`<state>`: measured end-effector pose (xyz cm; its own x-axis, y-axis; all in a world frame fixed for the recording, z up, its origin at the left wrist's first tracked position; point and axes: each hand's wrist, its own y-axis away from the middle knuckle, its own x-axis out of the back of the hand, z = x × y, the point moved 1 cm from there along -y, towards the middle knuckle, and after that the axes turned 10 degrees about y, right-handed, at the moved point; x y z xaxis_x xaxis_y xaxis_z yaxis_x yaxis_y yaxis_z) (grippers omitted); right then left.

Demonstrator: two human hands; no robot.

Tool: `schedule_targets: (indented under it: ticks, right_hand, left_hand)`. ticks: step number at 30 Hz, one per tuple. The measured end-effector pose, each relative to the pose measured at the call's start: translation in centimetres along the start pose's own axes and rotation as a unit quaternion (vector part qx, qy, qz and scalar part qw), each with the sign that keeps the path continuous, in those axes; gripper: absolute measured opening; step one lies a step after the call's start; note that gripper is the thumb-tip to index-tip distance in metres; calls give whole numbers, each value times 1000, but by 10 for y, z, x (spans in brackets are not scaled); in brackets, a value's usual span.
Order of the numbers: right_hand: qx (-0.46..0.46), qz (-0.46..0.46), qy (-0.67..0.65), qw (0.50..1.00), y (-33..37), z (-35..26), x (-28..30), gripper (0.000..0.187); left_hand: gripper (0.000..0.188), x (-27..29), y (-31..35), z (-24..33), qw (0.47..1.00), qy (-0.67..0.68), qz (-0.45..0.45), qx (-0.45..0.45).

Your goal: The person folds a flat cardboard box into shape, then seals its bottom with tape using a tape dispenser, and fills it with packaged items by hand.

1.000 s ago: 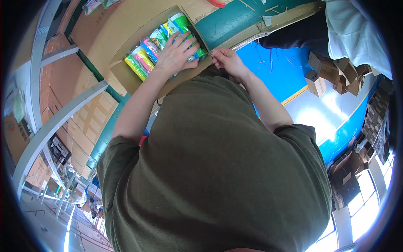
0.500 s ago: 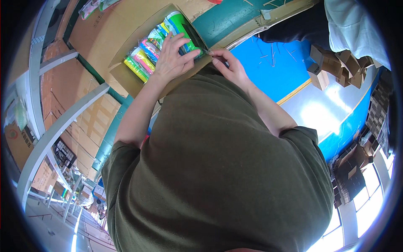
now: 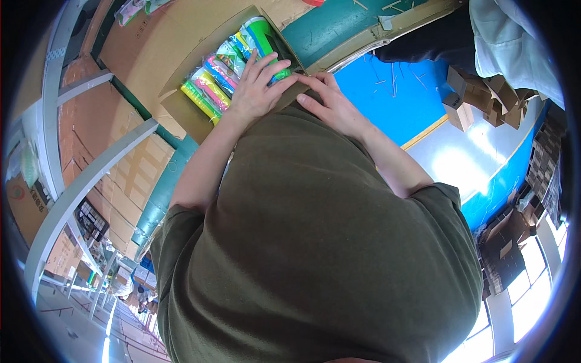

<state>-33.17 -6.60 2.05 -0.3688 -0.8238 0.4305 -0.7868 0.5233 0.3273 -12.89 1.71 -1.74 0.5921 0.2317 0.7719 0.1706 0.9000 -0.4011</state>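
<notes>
An open cardboard box [image 3: 192,120] stands in front of me, holding a row of plastic-wrapped packs. A yellow-green pack [image 3: 200,103] is at its left end, with a pink and yellow pack [image 3: 210,89] beside it. A bright green pack [image 3: 259,35] lies at the right end, next to a dark gap. My left hand [image 3: 257,91] rests over the packs with fingers spread, partly hiding them. Its thumb reaches the near side of the box. At the near right wall, my right hand [image 3: 336,107] has thumb and forefinger on the cardboard edge, close to the left thumb.
Large cardboard sheets [image 3: 145,54] lie left of the box, beside a grey metal frame [image 3: 91,175]. To the right is a blue surface [image 3: 387,103] with thin sticks on it. Several small open cartons [image 3: 484,97] sit beyond, near a person in dark and pale clothing [image 3: 514,48].
My left hand has shifted slightly right over the packs. My right hand has slid a little left along the box edge, and the hands are closer together.
</notes>
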Motion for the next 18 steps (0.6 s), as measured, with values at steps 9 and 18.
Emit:
schedule_targets:
  ticks: [9,18]
  right_hand:
    - [-168,-79,-145,972,-27,5,-16,61]
    - [-90,-152,-176,968,-12,1,32,54]
  left_hand:
    - [37,-3,5,-2,999,15,-46,-17]
    - [37,-2,-2,-8,997,24,-72,29]
